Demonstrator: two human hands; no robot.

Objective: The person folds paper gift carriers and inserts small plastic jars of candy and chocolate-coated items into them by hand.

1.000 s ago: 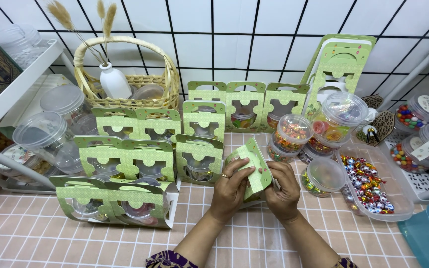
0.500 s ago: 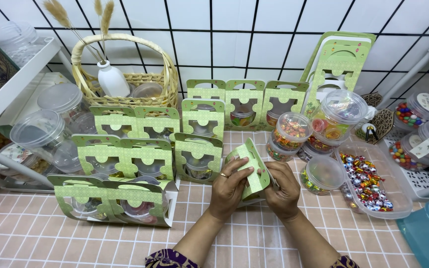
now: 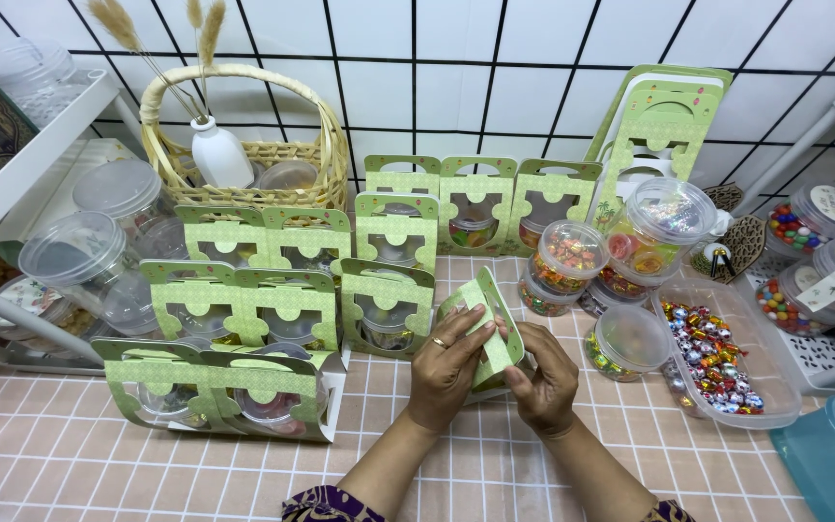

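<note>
Both of my hands hold a green patterned cardboard carrier box [image 3: 488, 324] just above the tiled tabletop, near the front middle. My left hand [image 3: 445, 367] grips its left side with fingers over the top flap. On the right side, my right hand [image 3: 541, 379] pinches its lower edge. The box is tilted and partly folded. What is inside it is hidden by my fingers.
Several finished green carrier boxes [image 3: 244, 307] holding clear jars stand in rows at left and back. Candy-filled round jars [image 3: 570, 256], a clear tray of wrapped sweets [image 3: 722, 362], flat green cardboard blanks [image 3: 654, 130], a wicker basket [image 3: 244, 145] and stacked empty containers [image 3: 84, 256] surround them.
My hands have shifted slightly on the green box, folding it a little more; its position stays the same.
</note>
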